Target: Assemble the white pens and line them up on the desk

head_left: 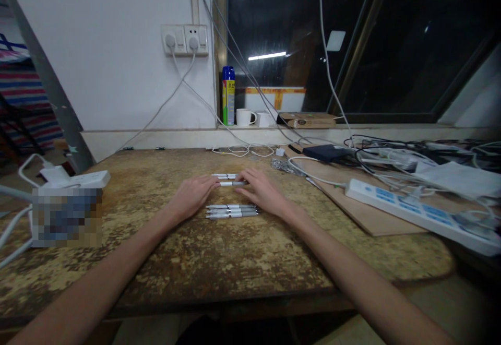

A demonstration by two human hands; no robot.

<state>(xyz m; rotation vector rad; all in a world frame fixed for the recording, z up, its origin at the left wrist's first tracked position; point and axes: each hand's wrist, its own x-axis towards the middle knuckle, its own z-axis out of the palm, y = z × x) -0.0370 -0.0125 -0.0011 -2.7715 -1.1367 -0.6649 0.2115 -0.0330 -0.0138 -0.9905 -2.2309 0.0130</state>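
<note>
Bench: worn, paint patchy (pixel 176 266); the scuffed surface may catch a pen slid flat, so lifting looks better than dragging.
Board: brown, flat, at the bench's right (pixel 344 199); well apart from the pens.
Power strip: white with blue sockets, partly on the board (pixel 391 206); outside the working space.
Right hand: by the held pen's right end (pixel 260 191), fingers about the barrel; I cannot tell whether the grip is clamped. Its heel is just beside the near row, so wrist best carried high.
Left hand: at the pen's left end (pixel 195 193), grip seemingly together on the tip; a light pinch should suffice.
Near row: several white-and-grey pens, side by side, nearer the person (pixel 230 212); best left unbrushed by sleeveless forearms.
Far pens: a smaller set, just beyond the hands (pixel 225 176), partly hidden by the right fingers; count unclear.
Held pen: one, white barrel, between both hands and between the two sets (pixel 226 183); roughly level, steadied best from both ends, evenly.
</note>
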